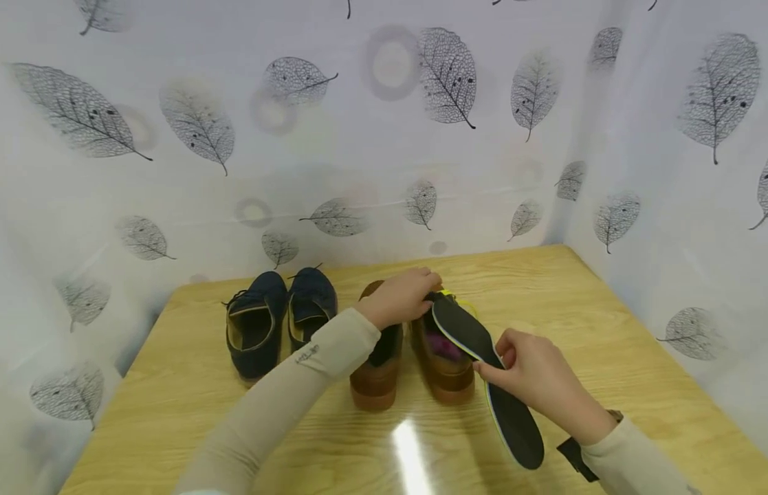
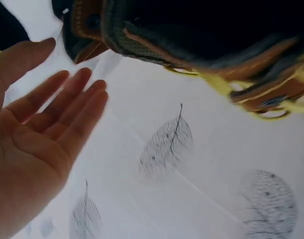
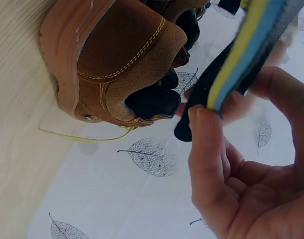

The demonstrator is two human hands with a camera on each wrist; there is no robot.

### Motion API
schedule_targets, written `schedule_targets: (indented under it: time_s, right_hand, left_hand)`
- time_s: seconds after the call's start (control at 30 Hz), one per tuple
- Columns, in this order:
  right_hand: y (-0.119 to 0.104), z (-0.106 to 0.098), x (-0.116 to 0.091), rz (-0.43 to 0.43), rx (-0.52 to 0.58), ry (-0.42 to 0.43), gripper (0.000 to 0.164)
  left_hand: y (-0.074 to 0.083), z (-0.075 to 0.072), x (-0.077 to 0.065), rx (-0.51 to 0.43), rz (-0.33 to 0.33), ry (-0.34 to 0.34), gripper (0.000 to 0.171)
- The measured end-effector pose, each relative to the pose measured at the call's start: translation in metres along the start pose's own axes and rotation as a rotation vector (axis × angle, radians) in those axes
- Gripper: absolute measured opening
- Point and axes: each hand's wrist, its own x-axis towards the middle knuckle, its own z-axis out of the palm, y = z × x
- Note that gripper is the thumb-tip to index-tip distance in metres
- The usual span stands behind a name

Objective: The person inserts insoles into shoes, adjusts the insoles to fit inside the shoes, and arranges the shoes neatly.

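Note:
A pair of brown leather shoes stands heels toward me; the right shoe (image 1: pixel 448 390) has yellow laces and a pinkish patch inside. My right hand (image 1: pixel 538 368) pinches a long black insole (image 1: pixel 516 419) by its middle, between thumb and fingers. The insole slants over that shoe, its far end above the opening. Its yellow and blue layered edge shows in the right wrist view. My left hand (image 1: pixel 403 295) reaches over the left brown shoe (image 1: pixel 374 388) to the right shoe's front. In the left wrist view its fingers are loosely extended beside the shoe's leather flap (image 2: pixel 87 22).
Two dark blue lace-up shoes, one on the left (image 1: pixel 254 344) and one beside it (image 1: pixel 312 295), stand left of the brown pair. All rest on a wooden table (image 1: pixel 192 412). A white leaf-printed curtain (image 1: pixel 371 151) hangs behind and along the sides.

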Motion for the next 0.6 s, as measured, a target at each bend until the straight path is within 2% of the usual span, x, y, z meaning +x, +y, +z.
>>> schedule_targets:
  time_s: [0.13,0.3,0.43,0.6]
  right_hand:
    - [-0.006,0.003,-0.004,0.018,-0.013,-0.032,0.034]
    - [-0.011,0.006,-0.003,-0.004,-0.016,-0.026,0.035]
    - [-0.013,0.007,0.001,-0.016,-0.023,-0.033,0.037]
    - [-0.014,0.007,0.011,-0.021,-0.034,-0.041,0.04]
  left_hand:
    - [0.005,0.003,0.015,0.153,0.06,-0.069,0.03]
    - [0.01,0.012,0.024,0.259,0.067,-0.024,0.01]
    - [0.011,0.015,0.032,0.231,0.033,-0.003,0.006]
    - [0.008,0.016,0.041,0.066,-0.004,0.005,0.007]
